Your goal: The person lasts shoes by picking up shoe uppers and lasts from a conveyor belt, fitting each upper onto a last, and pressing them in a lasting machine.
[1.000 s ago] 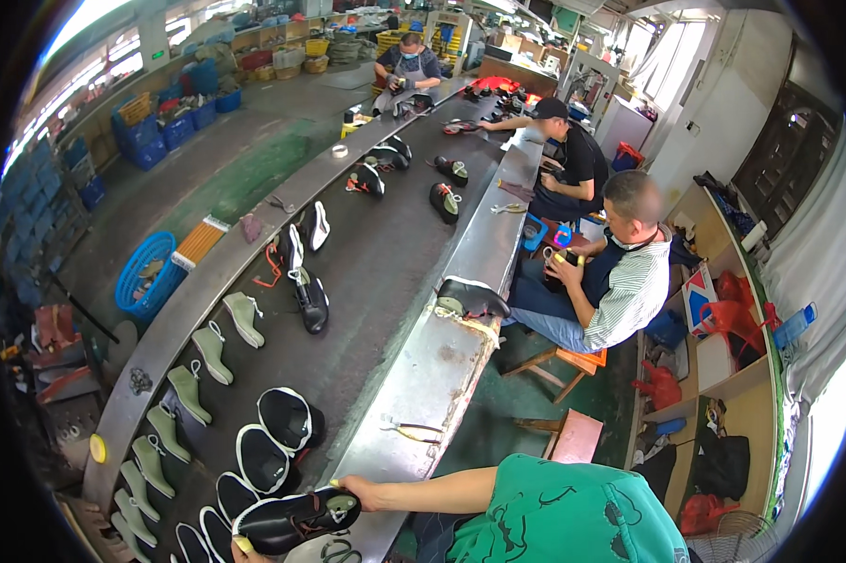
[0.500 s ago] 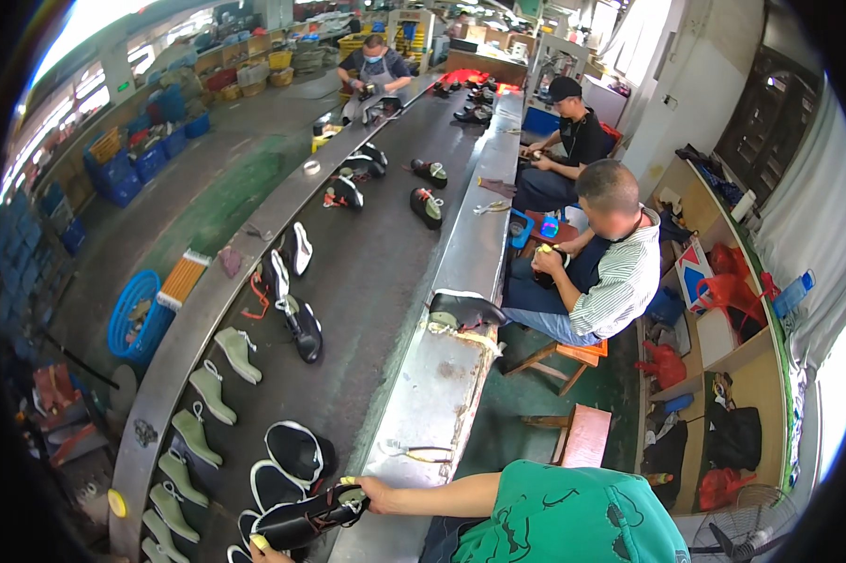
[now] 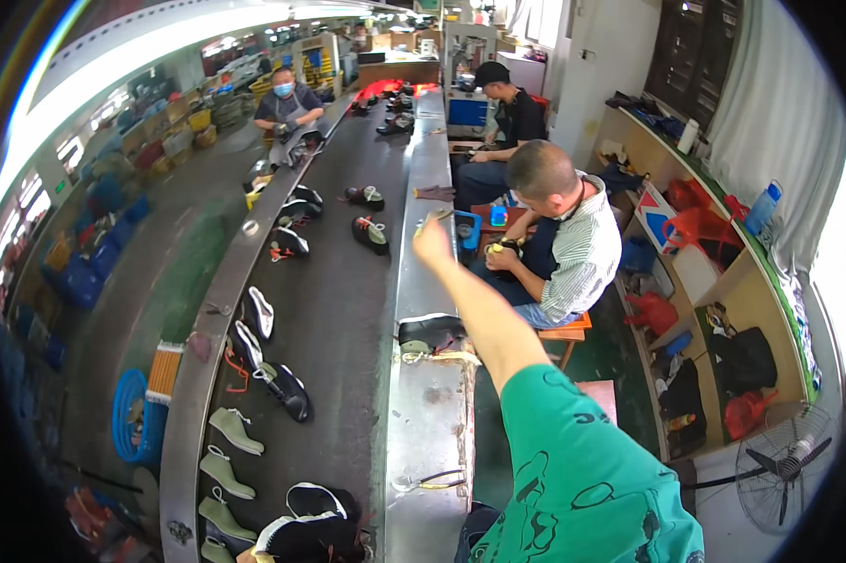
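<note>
My right arm, in a green sleeve, stretches forward over the metal ledge. My right hand [image 3: 432, 244] is at the pliers [image 3: 447, 216] lying there; its fingers cover part of them, and their grip is blurred. At the lower edge, a sliver of my left hand [image 3: 247, 556] shows against a black shoe [image 3: 315, 539] with white edging, which it holds; most of that hand is cut off. Behind that shoe sits another black shoe [image 3: 322, 498] with a pale rim. Left of them, several pale green shoe lasts [image 3: 235, 430] stand in a row along the belt's edge.
The dark conveyor belt [image 3: 340, 281] carries more black shoes. On the metal ledge [image 3: 428, 403] lie another pair of pliers [image 3: 430, 480], a black shoe [image 3: 432, 332] and a glove [image 3: 434, 192]. A seated co-worker in a striped shirt [image 3: 582, 235] is close on the right. A fan [image 3: 787, 463] stands lower right.
My right hand has let go of the black shoe and swung forward to the pliers on the ledge. The shoe stays by my left hand at the lower edge. The view has shifted.
</note>
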Demonstrator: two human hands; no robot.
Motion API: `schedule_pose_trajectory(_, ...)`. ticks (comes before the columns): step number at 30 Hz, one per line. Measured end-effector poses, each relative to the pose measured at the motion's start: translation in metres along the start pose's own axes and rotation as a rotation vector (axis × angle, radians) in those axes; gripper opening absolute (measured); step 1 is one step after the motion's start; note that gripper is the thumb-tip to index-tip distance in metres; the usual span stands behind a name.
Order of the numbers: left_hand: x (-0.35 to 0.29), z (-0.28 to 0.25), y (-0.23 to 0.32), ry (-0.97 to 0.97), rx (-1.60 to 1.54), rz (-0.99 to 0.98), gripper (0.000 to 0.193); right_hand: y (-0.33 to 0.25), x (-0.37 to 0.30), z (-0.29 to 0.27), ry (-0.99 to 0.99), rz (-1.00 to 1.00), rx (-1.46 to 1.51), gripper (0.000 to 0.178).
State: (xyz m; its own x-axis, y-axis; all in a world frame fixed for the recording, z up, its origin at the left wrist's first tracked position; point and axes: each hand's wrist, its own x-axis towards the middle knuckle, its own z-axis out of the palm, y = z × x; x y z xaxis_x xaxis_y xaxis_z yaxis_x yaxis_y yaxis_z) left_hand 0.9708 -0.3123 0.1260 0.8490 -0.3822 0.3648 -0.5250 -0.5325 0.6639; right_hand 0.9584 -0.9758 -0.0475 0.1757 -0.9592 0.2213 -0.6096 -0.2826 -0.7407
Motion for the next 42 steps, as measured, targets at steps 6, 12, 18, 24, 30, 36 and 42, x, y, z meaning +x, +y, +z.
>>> schedule_pose_trajectory(6,0.015,-0.001,0.016,-0.026,-0.01,0.039,0.023,-0.042,0.079,-0.129,0.203,0.065,-0.236,0.068)
schedule_pose_trajectory(12,0.013,0.008,0.022,0.115,-0.023,-0.131,0.026,-0.047,0.077,-0.139,0.138,0.005,-0.281,0.065)
schedule_pose_trajectory(18,-0.008,-0.01,0.017,0.319,0.019,-0.037,0.034,-0.104,0.05,-0.13,-0.011,-0.305,-0.388,0.06)
schedule_pose_trajectory(24,-0.06,-0.059,0.005,0.407,0.124,-0.28,0.027,-0.192,-0.13,0.001,-0.608,-0.77,0.047,0.041)
schedule_pose_trajectory(30,-0.072,-0.088,-0.058,0.61,-0.538,-0.458,0.025,-0.196,-0.482,-0.059,-2.021,-0.364,0.726,0.04)
schedule_pose_trajectory(36,-0.22,-0.174,-0.066,0.979,-0.594,-0.716,0.027,-0.192,-0.696,-0.136,-2.158,-0.365,0.677,0.027)
schedule_pose_trajectory(42,-0.424,-0.225,-0.03,1.497,-0.192,-0.955,0.031,-0.152,-0.838,-0.234,-2.404,-0.511,0.334,0.028)
